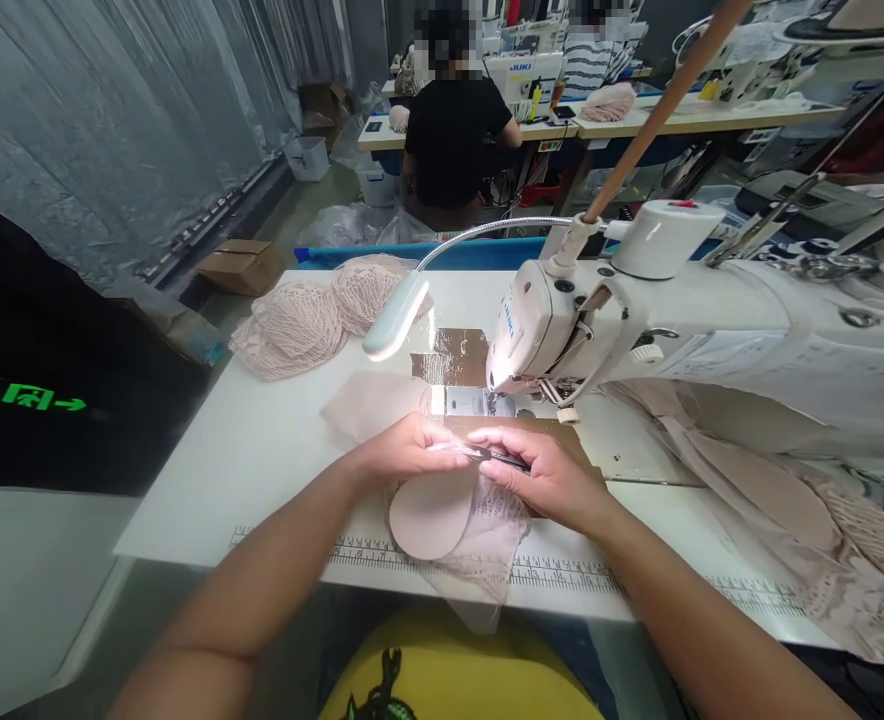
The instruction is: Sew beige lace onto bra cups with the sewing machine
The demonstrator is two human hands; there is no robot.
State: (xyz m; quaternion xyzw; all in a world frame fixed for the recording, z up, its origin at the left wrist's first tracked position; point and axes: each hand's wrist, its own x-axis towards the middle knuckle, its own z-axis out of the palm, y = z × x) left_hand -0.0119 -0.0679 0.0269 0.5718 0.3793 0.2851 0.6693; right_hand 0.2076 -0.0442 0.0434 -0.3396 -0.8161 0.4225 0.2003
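My left hand [412, 446] is closed, fingertips pinching the upper edge of a pale pink lace fabric piece [493, 535] with a smooth round cup [431, 515] on it. Between the fingers of my right hand [547, 470] lies a slim dark metal tool [508, 459], its kind partly hidden; that hand also touches the fabric edge. Both hands meet just in front of the needle area of a white sewing machine [536, 325]. Some sheer pink fabric [374, 402] spreads beyond my left hand. The lower tip of the lace hangs over the table's front edge.
Pink lace bundles [292, 330] lie at the table's back left. A lamp [397, 315] on a bent neck hangs over the white table [262, 460], which has a printed ruler along its front. More pink fabric [772, 500] lies right. A person in black [453, 140] sits ahead.
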